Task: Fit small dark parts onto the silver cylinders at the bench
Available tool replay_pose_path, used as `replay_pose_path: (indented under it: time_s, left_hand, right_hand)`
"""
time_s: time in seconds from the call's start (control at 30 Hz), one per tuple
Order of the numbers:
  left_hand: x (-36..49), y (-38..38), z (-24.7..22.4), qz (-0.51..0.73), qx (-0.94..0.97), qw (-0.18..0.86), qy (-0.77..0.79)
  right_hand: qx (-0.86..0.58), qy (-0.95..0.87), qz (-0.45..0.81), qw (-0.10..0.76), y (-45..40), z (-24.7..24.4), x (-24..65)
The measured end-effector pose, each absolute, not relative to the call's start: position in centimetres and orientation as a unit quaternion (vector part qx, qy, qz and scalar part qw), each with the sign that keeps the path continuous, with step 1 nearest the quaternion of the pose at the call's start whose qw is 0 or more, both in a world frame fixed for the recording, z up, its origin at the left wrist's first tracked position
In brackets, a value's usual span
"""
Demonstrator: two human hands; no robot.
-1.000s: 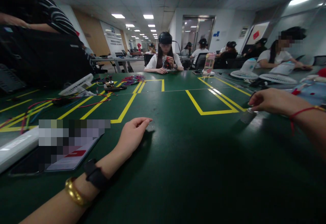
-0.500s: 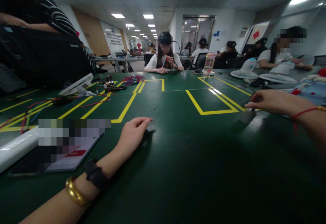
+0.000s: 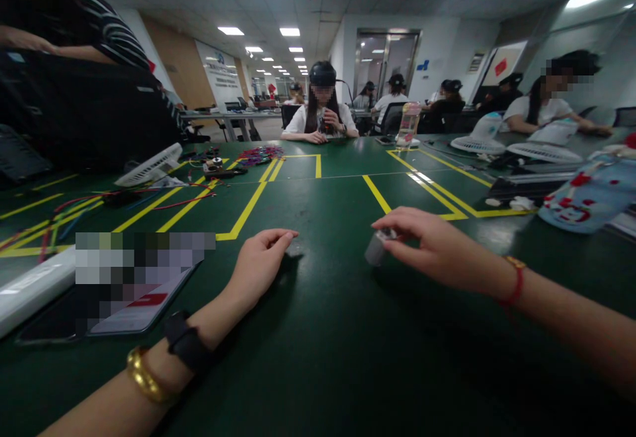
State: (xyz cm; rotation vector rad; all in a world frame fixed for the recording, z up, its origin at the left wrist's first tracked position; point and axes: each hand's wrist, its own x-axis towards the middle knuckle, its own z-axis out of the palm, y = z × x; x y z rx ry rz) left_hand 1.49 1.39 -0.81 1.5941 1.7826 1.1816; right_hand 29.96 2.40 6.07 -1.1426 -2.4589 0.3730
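In the head view my right hand (image 3: 434, 245) grips a small grey cylinder with a shiny, clear-looking top (image 3: 375, 251) between thumb and fingers. The cylinder is tilted and held just over the green table (image 3: 328, 331), right of the middle. Its exact kind is too blurred to make out. My left hand (image 3: 261, 258) rests on the table to the left of it, with fingers together and the thumb against them. Nothing shows in that hand. A phone (image 3: 149, 311), partly blurred out, lies beside my left forearm, next to a long white object (image 3: 34, 288).
Yellow tape (image 3: 427, 217) marks outlines on the table. Coloured wires (image 3: 64, 208) and a white fan (image 3: 152, 165) lie at left. A blue patterned container (image 3: 581, 202) and more fans (image 3: 477, 142) stand at right. A person (image 3: 322, 106) sits opposite, near a clear bottle (image 3: 408, 126).
My right hand has carried the grey cylinder leftward and nearer, from the right side of the table to near the middle. My left hand has stayed still.
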Motion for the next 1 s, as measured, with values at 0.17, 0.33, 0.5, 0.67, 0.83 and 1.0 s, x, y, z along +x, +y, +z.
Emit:
replay_pose_path:
  time_s: [0.17,0.33,0.5,0.67,0.83,1.0]
  left_hand:
    - [1.3,1.4,-0.8,0.426,0.591,0.234,0.644]
    - [2.7,0.3,0.4,0.411,0.675,0.198,0.581]
    - [5.8,-1.8,2.1,0.361,0.754,0.235,0.496]
    - [7.1,-2.2,2.4,0.375,0.74,0.233,0.508]
    - [7.4,-2.3,2.1,0.402,0.721,0.237,0.513]
    - [7.6,-2.5,2.1,0.434,0.711,0.209,0.513]
  right_hand:
    - [-0.32,-0.898,0.19,0.236,-0.7,3.3,25.3]
    - [-0.363,-0.836,0.28,0.301,-0.7,0.8,25.7]
    - [-0.343,-0.818,0.349,0.303,-0.4,-0.1,25.8]
    - [-0.342,-0.822,0.331,0.312,-0.4,0.3,25.6]
    - [-0.377,-0.827,0.289,0.3,-0.7,0.5,25.6]
    - [-0.394,-0.82,0.274,0.312,-0.8,0.7,25.8]
